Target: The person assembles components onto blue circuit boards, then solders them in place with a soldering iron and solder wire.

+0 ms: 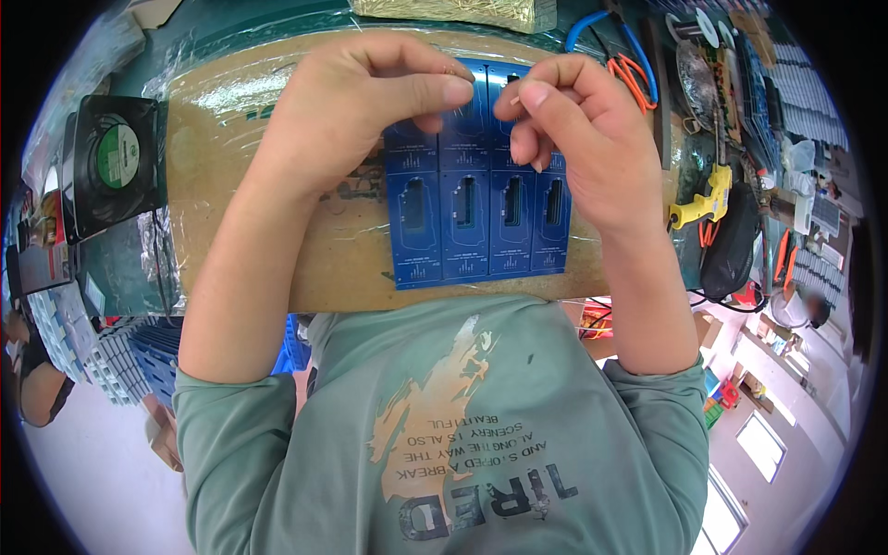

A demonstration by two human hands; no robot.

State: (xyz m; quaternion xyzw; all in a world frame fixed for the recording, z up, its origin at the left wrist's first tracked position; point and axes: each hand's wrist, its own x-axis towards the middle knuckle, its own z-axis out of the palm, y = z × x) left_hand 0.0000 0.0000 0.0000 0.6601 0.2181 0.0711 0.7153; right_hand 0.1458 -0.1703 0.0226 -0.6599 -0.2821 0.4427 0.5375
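Note:
A blue panel of printed circuit boards (467, 250) lies on a tape-covered brown board in front of me, marked into several equal sections with dark slots. Above its far left part, my left hand (356, 106) pinches thumb and forefinger together; something tiny and thin may be at the tips, too small to name. My right hand (587, 139) hovers over the far right part, thumb and forefinger pinched with a small pale bit between them that I cannot make out. The hands are apart from each other and cover part of the panel's far rows.
A black fan (111, 162) with a green centre stands at the left. At the right are a yellow glue gun (708, 197), blue-handled pliers (638, 51), orange-handled tools and a solder spool (692, 30). A bundle of thin straw-coloured pieces (453, 11) lies at the far edge.

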